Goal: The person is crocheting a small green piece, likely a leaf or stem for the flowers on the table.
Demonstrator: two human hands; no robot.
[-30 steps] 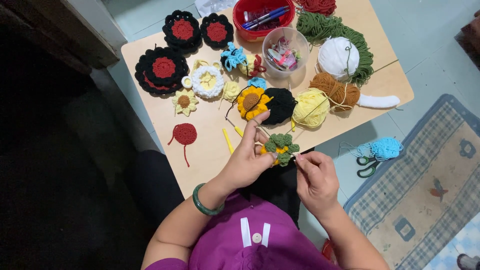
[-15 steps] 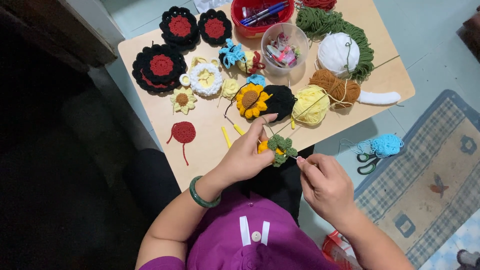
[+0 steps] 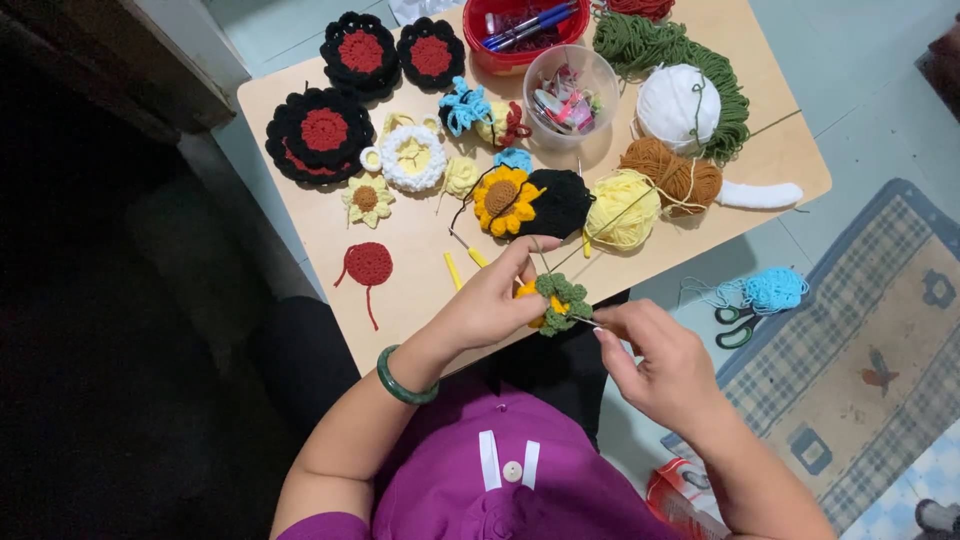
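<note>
Crochet in progress: left hand (image 3: pixel 490 300) pinches a partly made green-and-yellow flower (image 3: pixel 556 303); right hand (image 3: pixel 655 365), fingers closed, grips the hook; finished flowers (image 3: pixel 505 198) lie on the table (image 3: pixel 420 250).

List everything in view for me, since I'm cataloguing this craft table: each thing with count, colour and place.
crochet flower in hand: 1, green and orange, at table's near edge
black-and-red rosettes: 3, far left of table
small red disc: 1, near left
sunflower: 1, yellow and brown, centre
yarn balls: yellow, brown, white, black, centre right
green yarn: 1 heap, far right
clear cup: 1, far centre
red bowl: 1, far edge
scissors: 1, green handles, on floor beside blue yarn
rug: 1, checked, right
left hand: holds the flower
right hand: pinches a hook or needle at it
</note>
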